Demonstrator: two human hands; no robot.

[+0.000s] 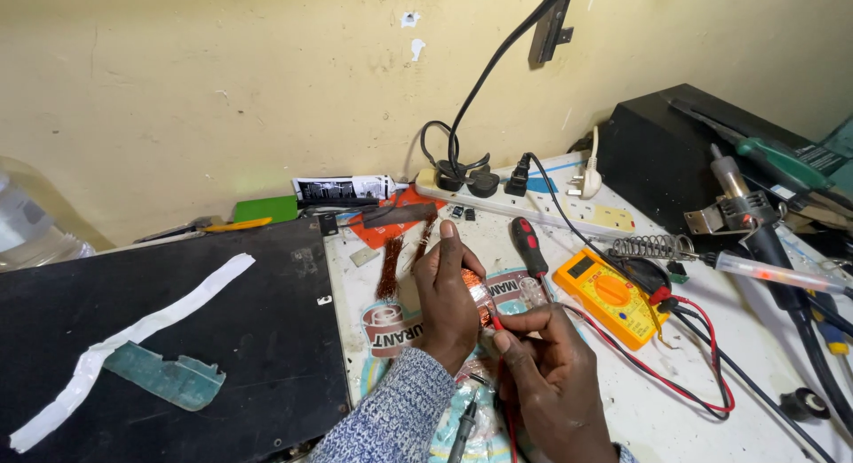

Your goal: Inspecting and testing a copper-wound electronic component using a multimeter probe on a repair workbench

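Copper-wound coil clamped in left hand fingers, steadied for contact; red probe tip pinched by right hand fingers, yellow multimeter beside.

Shiny copper coil; glossy yellow plastic multimeter; matt black panel.

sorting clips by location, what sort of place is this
Most likely a small electronics repair bench. A yellow multimeter with red and black leads lies by the hands, a soldering tool rests at the right, and a white power strip runs along the wall.
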